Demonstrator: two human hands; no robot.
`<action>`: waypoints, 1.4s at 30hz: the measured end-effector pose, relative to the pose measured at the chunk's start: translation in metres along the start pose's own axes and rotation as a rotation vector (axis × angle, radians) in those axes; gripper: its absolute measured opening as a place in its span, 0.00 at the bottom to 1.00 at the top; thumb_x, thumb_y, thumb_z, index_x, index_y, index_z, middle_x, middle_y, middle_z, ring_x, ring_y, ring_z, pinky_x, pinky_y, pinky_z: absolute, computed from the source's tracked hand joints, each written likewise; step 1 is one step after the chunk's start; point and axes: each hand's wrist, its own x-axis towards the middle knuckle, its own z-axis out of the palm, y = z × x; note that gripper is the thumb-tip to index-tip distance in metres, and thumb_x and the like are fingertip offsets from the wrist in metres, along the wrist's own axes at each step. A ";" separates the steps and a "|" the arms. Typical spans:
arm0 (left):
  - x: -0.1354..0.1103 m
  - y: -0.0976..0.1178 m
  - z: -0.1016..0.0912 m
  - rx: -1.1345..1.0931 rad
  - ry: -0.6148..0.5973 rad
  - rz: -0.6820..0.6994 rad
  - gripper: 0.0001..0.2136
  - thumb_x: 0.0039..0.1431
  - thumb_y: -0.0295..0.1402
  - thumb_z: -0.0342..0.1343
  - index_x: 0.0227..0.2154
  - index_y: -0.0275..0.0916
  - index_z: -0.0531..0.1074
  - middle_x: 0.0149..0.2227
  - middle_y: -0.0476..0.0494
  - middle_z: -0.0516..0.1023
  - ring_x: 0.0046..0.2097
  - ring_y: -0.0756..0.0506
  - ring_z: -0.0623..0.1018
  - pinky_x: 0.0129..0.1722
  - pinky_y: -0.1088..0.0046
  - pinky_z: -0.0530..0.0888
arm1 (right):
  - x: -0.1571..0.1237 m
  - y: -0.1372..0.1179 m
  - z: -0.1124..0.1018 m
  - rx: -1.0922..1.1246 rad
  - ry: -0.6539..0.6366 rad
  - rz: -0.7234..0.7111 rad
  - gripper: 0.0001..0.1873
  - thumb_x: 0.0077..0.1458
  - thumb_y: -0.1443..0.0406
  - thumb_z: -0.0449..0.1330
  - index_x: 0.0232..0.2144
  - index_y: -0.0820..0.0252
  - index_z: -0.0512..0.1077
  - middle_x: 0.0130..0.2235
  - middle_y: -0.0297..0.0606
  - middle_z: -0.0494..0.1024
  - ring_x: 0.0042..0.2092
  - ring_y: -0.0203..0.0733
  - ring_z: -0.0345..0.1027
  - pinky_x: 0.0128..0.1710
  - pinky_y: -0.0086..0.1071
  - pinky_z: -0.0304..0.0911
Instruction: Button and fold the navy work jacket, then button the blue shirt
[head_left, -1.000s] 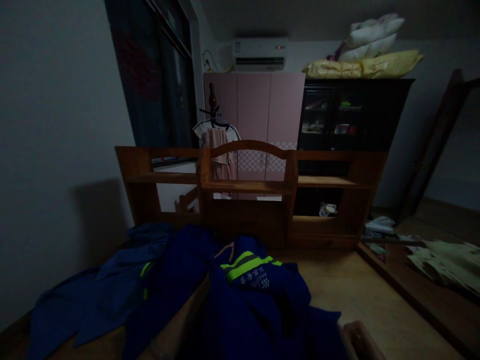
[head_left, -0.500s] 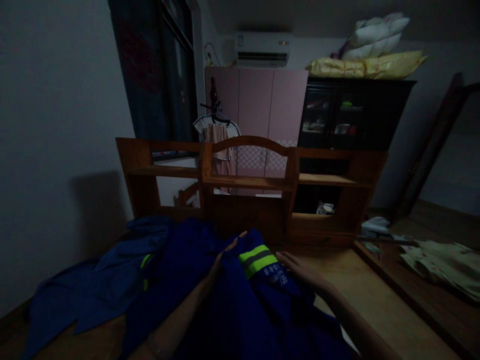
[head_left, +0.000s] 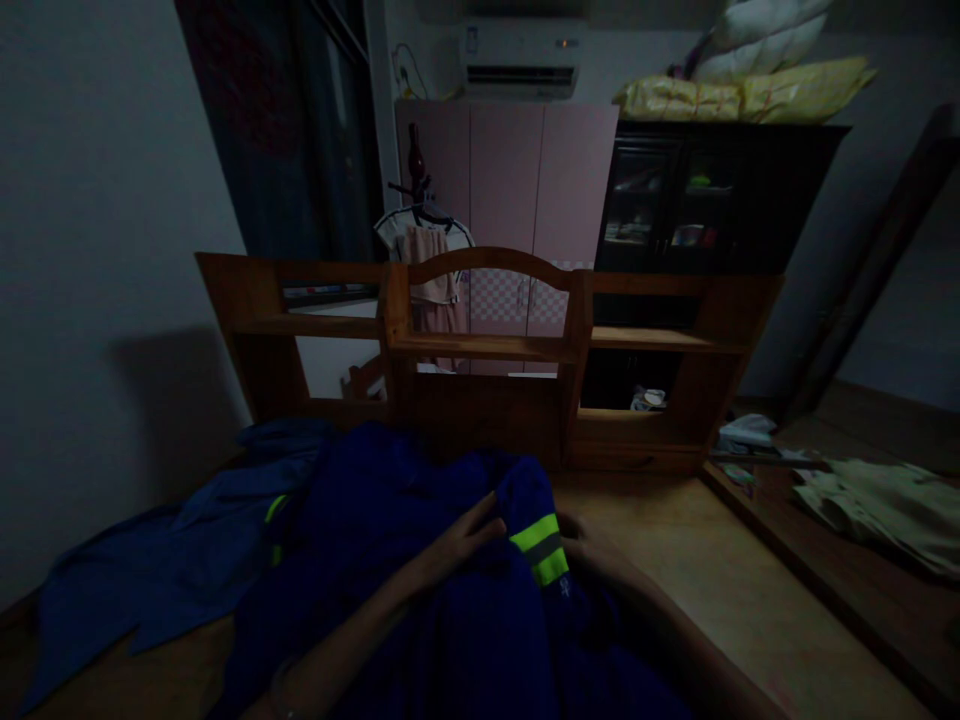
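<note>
left grip (head_left: 465,535) fingers flat on blue work jacket (head_left: 405,490), not closed | right grip (head_left: 596,555) half behind jacket fold, closure cannot be told | jacket heaped lower centre on wooden bed board (head_left: 712,590) | reflective stripe (head_left: 541,548) between both grips

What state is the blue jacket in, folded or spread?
Bunched, not neatly folded: the blue jacket lies rumpled, its striped part raised between the left hand and right hand.

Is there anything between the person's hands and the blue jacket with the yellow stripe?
Nothing visible. The left hand lies on the blue jacket, and the right hand touches it beside the stripe.
</note>
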 end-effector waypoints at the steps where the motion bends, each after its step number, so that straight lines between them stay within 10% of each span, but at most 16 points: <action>1: 0.005 -0.001 0.005 0.019 -0.047 0.023 0.35 0.57 0.55 0.48 0.62 0.39 0.55 0.63 0.40 0.59 0.63 0.37 0.59 0.62 0.58 0.57 | 0.001 0.005 0.000 -0.011 0.030 -0.005 0.25 0.47 0.60 0.62 0.50 0.56 0.70 0.49 0.39 0.75 0.49 0.50 0.69 0.50 0.42 0.65; 7: -0.001 -0.001 0.010 0.111 -0.070 0.128 0.31 0.62 0.52 0.43 0.63 0.41 0.52 0.64 0.42 0.54 0.65 0.39 0.54 0.64 0.57 0.51 | 0.003 0.017 0.000 -0.198 0.089 -0.162 0.20 0.47 0.63 0.60 0.45 0.59 0.71 0.41 0.39 0.78 0.42 0.47 0.72 0.40 0.37 0.67; 12: -0.001 0.000 0.009 0.231 0.061 0.208 0.27 0.64 0.48 0.41 0.62 0.40 0.55 0.61 0.40 0.61 0.62 0.40 0.61 0.61 0.59 0.58 | -0.005 0.009 -0.013 -0.887 0.102 -0.200 0.06 0.54 0.66 0.56 0.31 0.59 0.73 0.28 0.36 0.77 0.29 0.39 0.71 0.26 0.26 0.57; 18: -0.008 0.026 0.014 0.508 0.036 0.448 0.30 0.61 0.45 0.49 0.64 0.43 0.48 0.53 0.41 0.69 0.53 0.41 0.70 0.55 0.61 0.65 | -0.011 -0.003 -0.050 -1.225 0.638 -0.195 0.12 0.61 0.63 0.48 0.35 0.59 0.70 0.29 0.40 0.76 0.30 0.43 0.71 0.30 0.31 0.58; 23: -0.012 0.035 0.018 0.683 -0.083 0.552 0.35 0.57 0.49 0.51 0.64 0.43 0.49 0.55 0.37 0.68 0.55 0.38 0.68 0.56 0.57 0.63 | -0.018 -0.013 -0.071 -1.027 0.873 -0.339 0.18 0.62 0.58 0.47 0.50 0.57 0.68 0.57 0.44 0.65 0.56 0.50 0.61 0.54 0.41 0.57; 30: -0.009 0.034 0.018 0.670 -0.089 0.538 0.25 0.63 0.47 0.42 0.61 0.48 0.56 0.61 0.42 0.61 0.59 0.39 0.63 0.58 0.58 0.59 | -0.001 0.025 -0.069 -0.747 0.539 -0.063 0.35 0.54 0.48 0.56 0.59 0.58 0.59 0.56 0.44 0.66 0.57 0.51 0.60 0.55 0.42 0.57; 37: 0.012 -0.003 -0.022 0.785 0.753 0.087 0.31 0.60 0.45 0.50 0.63 0.41 0.50 0.57 0.36 0.65 0.57 0.38 0.65 0.58 0.57 0.59 | -0.004 0.045 -0.078 -1.084 0.417 0.087 0.27 0.45 0.58 0.63 0.47 0.66 0.70 0.42 0.48 0.74 0.45 0.52 0.67 0.44 0.38 0.60; 42: 0.021 -0.053 -0.051 0.764 0.544 -0.215 0.29 0.51 0.54 0.55 0.49 0.38 0.70 0.39 0.39 0.77 0.45 0.37 0.75 0.48 0.62 0.68 | -0.011 0.038 -0.085 -1.070 0.347 0.096 0.04 0.46 0.66 0.59 0.26 0.60 0.73 0.27 0.39 0.75 0.30 0.42 0.69 0.27 0.29 0.56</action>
